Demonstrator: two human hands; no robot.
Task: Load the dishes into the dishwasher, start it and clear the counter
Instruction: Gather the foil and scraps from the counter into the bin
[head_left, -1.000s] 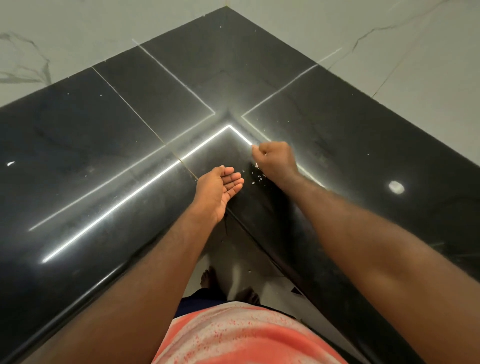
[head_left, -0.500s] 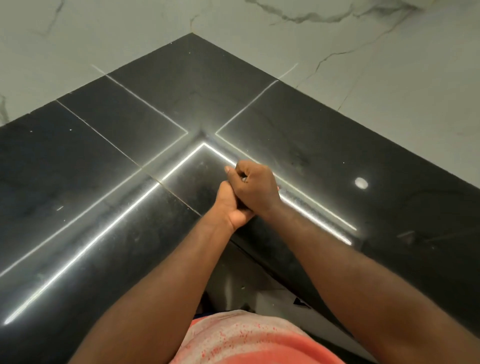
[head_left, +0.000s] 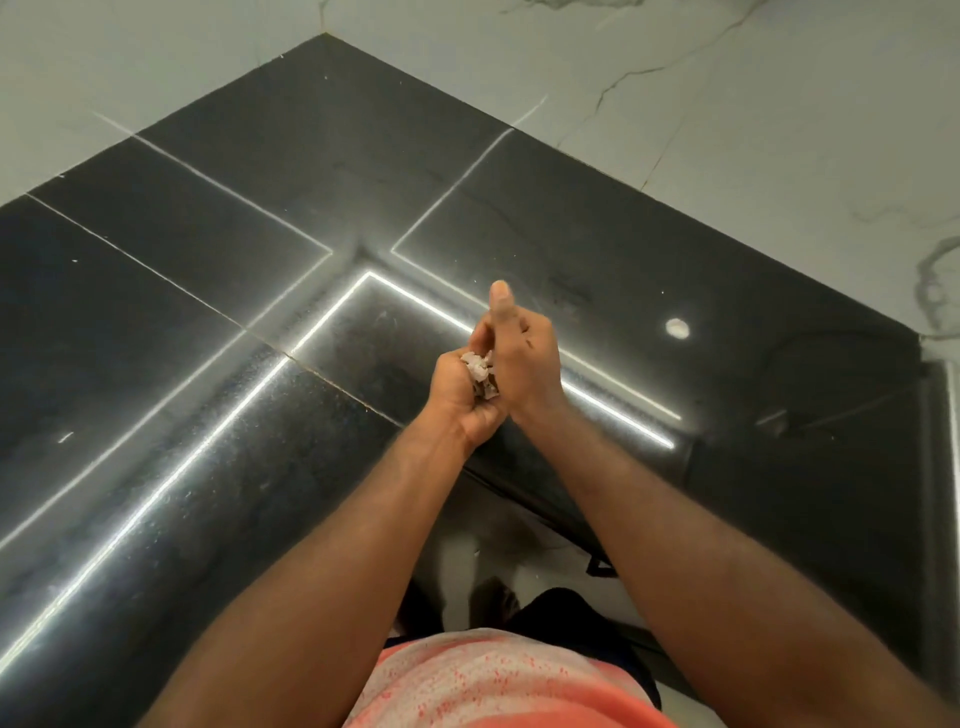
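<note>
No dishes or dishwasher are in view. My left hand (head_left: 454, 397) is cupped palm-up over the inner corner of the glossy black counter (head_left: 218, 291). It holds a small heap of whitish crumbs (head_left: 479, 370), with its fingers curled up around them. My right hand (head_left: 527, 358) presses against the left from the right. Its thumb sticks straight up, its fingers curl down over the crumbs, and their tips are hidden.
The L-shaped counter meets pale marble wall tiles (head_left: 727, 104) at the back. Bright strip-light reflections (head_left: 171, 467) cross its surface, and a round light spot (head_left: 677, 328) shows on the right. The counter's front edge and the floor (head_left: 483, 551) lie below my forearms.
A second ago my right fist was sweeping crumbs on the counter toward my open left palm. The hands have since come together, and the crumbs now sit in my left hand.
</note>
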